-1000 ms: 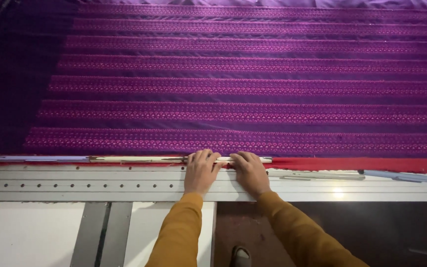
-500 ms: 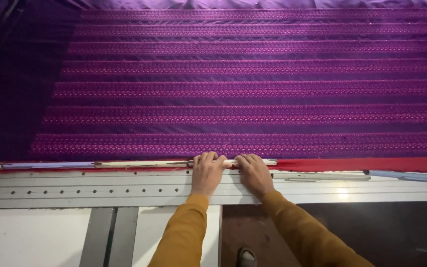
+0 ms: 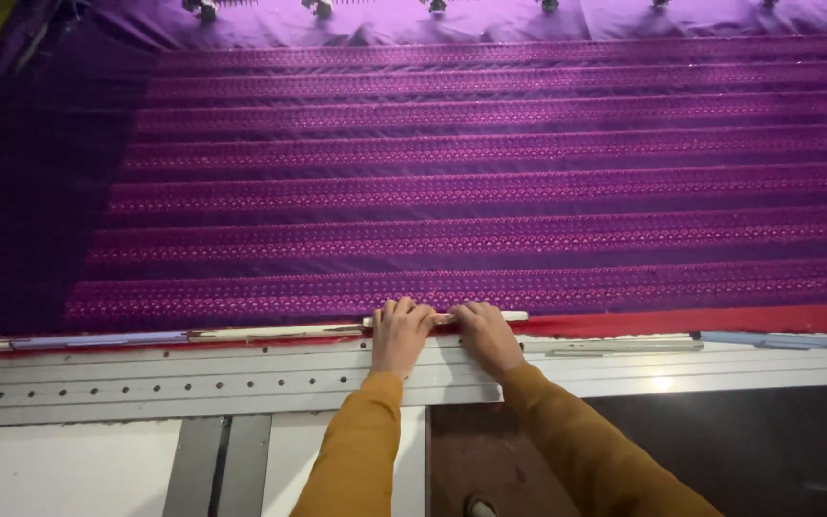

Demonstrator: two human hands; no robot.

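Purple embroidered fabric lies stretched flat over a wide machine bed, and its near edge meets a long pale clamping strip that runs along the grey metal frame rail. Both hands sit side by side on that strip at the rail's middle: the left hand has its fingers curled down over the strip, pressing, and the right hand does the same just beside it, fingertips bent onto the strip's right end; neither is spread wide, and whether they pinch the strip or only push on it cannot be told. The step in hand looks like seating the strip to grip the cloth's edge against the rail. By my reading, steady downward pressure carried along the strip would be called for, keeping the cloth taut. The fabric is sheer and glossy, banded with dense rows of stitched pattern alternating with plain darker stripes. Right of the hands a red band borders the rail. The rail itself is matt, flat and punched with small holes. Mustard sleeves cover both forearms.
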